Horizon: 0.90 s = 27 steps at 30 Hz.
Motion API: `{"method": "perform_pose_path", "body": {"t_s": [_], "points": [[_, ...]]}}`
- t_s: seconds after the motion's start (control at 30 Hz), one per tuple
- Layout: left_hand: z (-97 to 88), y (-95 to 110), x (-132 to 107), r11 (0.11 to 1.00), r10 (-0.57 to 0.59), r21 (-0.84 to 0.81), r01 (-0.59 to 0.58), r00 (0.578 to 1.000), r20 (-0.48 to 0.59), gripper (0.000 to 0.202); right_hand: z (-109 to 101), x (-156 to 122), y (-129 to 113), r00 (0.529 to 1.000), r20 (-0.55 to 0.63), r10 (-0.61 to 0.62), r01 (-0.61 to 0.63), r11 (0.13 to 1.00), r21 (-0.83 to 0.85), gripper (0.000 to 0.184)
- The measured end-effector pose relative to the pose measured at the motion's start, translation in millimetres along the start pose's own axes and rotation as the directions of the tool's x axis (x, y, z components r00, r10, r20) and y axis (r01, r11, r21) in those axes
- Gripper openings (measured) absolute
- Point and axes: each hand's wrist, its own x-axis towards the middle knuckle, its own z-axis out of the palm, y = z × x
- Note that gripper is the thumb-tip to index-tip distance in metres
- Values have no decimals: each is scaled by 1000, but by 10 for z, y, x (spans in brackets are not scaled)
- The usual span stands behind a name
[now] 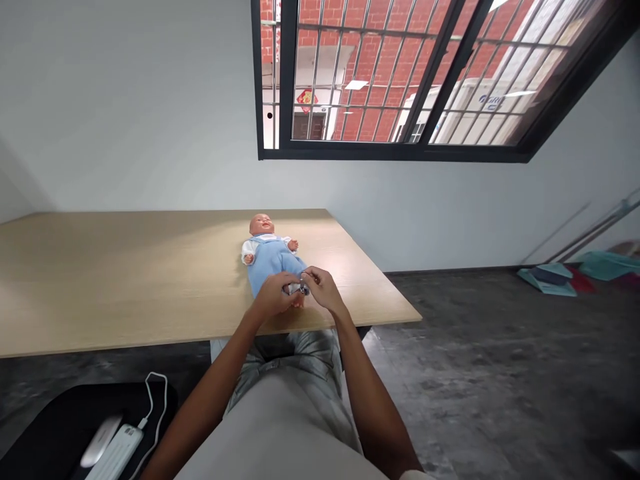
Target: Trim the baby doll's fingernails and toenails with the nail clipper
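A baby doll (273, 257) in light blue overalls and a white shirt lies on its back, its head toward the wall and its feet toward me. My left hand (277, 293) and my right hand (321, 287) meet at its lower legs, fingers pinched. Between my fingertips is a small shiny silvery thing (302, 289), close to the doll's bare foot (299, 302). Its kind is too small to make out, and my fingers cover part of it. Both hands are closed on it.
The doll lies on a light wooden table (125, 280), its right edge slanting toward me. A black chair seat (55, 420) at lower left bears a white power bank (117, 453) with a cable. Folded coloured items (550, 279) lie on the floor at right. A barred window (390, 150) is ahead.
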Motion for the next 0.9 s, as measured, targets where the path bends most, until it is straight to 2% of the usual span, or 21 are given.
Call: {"method": "perform_pose_path", "body": {"t_s": [0.3,0.5,0.6,0.67,0.77,0.9], "points": [[78,-143,88,998,61,30,-61,998,-13,12,162,-177,161,995,-95,-12,19,998,65,37],[45,-123,78,995,88,48,-89,996,20,17,126,-329,194,977,-213,-8,29,995,96,40],[62,-108,17,992,95,79,-94,995,-1,16,75,-430,207,987,-157,36,-6,983,185,45],[103,-111,-42,990,86,116,-78,995,-59,16,50,-506,212,989,-125,77,-42,963,265,47],[159,-133,-132,984,87,169,-63,987,-137,19,42,-578,213,974,-165,156,-81,919,387,49],[148,-152,-201,972,144,202,-123,985,-94,21,54,-557,216,951,-175,256,-136,851,507,51]]}}
